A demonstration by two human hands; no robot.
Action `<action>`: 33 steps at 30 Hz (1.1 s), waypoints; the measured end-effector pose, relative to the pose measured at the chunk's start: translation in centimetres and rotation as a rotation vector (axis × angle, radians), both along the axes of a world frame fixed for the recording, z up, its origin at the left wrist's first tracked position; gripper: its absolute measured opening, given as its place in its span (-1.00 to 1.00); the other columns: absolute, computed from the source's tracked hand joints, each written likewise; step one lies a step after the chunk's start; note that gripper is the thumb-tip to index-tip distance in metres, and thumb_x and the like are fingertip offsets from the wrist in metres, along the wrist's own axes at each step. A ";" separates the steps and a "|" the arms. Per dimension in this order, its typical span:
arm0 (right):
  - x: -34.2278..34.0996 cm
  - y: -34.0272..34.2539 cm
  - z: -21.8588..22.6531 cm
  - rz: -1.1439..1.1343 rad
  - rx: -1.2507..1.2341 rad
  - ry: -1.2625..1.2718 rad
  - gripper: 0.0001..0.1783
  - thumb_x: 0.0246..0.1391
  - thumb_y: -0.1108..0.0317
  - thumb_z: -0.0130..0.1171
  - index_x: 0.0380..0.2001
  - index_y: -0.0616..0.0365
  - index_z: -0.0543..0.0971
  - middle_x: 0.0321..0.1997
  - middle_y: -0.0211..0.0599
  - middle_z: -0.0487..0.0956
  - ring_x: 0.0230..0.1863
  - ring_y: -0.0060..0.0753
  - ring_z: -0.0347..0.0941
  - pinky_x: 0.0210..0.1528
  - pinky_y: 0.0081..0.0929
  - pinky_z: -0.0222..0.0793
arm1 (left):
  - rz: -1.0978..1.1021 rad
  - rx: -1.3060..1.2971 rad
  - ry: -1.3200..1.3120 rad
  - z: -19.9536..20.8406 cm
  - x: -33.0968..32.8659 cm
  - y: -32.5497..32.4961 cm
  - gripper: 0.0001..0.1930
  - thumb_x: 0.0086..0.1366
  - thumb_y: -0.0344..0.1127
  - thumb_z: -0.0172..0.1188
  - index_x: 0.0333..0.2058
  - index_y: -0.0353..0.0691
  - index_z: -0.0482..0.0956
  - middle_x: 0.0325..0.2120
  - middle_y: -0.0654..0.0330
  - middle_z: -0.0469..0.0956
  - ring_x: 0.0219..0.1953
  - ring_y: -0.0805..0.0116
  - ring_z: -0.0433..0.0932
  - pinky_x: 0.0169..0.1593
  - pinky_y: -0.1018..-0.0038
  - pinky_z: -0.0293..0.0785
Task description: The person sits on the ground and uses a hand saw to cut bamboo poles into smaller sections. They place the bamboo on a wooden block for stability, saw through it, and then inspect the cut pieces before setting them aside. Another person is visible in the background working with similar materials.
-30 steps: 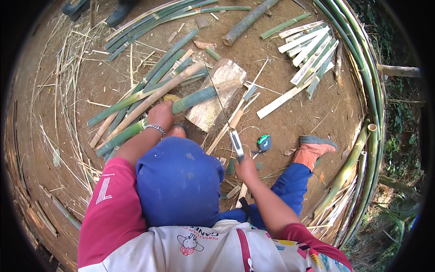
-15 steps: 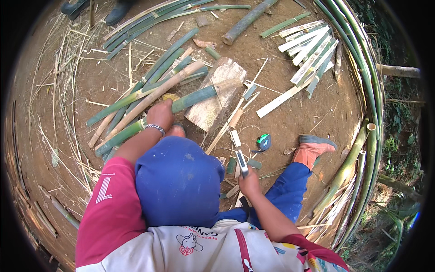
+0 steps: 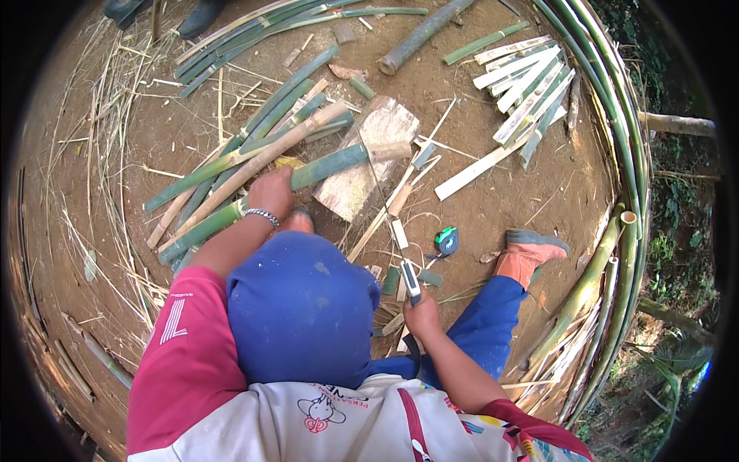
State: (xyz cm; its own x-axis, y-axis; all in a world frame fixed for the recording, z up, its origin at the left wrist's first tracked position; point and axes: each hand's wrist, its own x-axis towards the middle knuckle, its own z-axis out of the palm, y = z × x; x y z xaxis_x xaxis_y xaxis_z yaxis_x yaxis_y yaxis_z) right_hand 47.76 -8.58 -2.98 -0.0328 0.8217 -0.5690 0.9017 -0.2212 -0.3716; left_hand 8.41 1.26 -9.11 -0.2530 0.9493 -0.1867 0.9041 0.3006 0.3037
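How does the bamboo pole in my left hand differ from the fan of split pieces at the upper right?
The bamboo pole is one rounded, mostly green length, while the split pieces are several flatter strips showing mostly pale faces. Your left hand grips the bamboo pole, which lies across a wooden block; no hand touches the split pieces, which lie on the ground. Both look like bamboo.

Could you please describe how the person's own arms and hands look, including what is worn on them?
The left hand and right hand wear no gloves. A silver chain bracelet circles the left wrist. The left sleeve is dark pink with white stripes; the right sleeve is dark pink too.
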 end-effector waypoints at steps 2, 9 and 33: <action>-2.4 3.9 -0.8 0.014 -0.019 -0.013 -0.65 0.08 0.36 0.14 -0.03 0.15 0.53 -0.14 0.22 0.60 -0.05 0.27 0.54 0.00 -0.01 0.46 | 0.004 -0.043 -0.023 0.0 0.0 -0.3 -0.81 0.09 -0.45 0.18 -0.27 -0.20 0.50 -0.28 -0.05 0.63 -0.18 -0.07 0.62 -0.10 0.08 0.53; -11.8 15.9 1.7 0.110 -0.035 0.235 -0.71 0.05 0.35 0.16 -0.14 0.19 0.54 -0.18 0.11 0.63 -0.05 0.18 0.55 0.01 -0.09 0.44 | 0.004 -0.018 0.014 0.8 0.3 0.0 -0.89 0.13 -0.44 0.11 -0.33 -0.18 0.51 -0.35 -0.05 0.64 -0.24 -0.04 0.64 -0.16 0.09 0.54; 3.7 -0.7 -9.1 -0.231 -0.065 0.002 -0.55 -0.08 0.28 0.36 -0.12 0.23 0.50 -0.26 0.03 0.64 -0.18 0.07 0.61 -0.09 -0.15 0.48 | 0.018 0.086 -0.295 0.2 -4.4 -3.7 -0.44 0.11 -0.25 0.38 0.11 -0.17 0.48 -0.03 -0.03 0.56 0.02 -0.10 0.52 0.10 0.14 0.45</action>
State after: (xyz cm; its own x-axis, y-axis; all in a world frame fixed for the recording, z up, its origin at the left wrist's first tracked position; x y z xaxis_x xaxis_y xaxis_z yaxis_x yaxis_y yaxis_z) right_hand 51.45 -9.33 -12.05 0.1503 0.7693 -0.6210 0.8238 -0.4447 -0.3515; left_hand 3.97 -2.46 -8.90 -0.2164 0.9608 -0.1736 0.7679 0.2773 0.5774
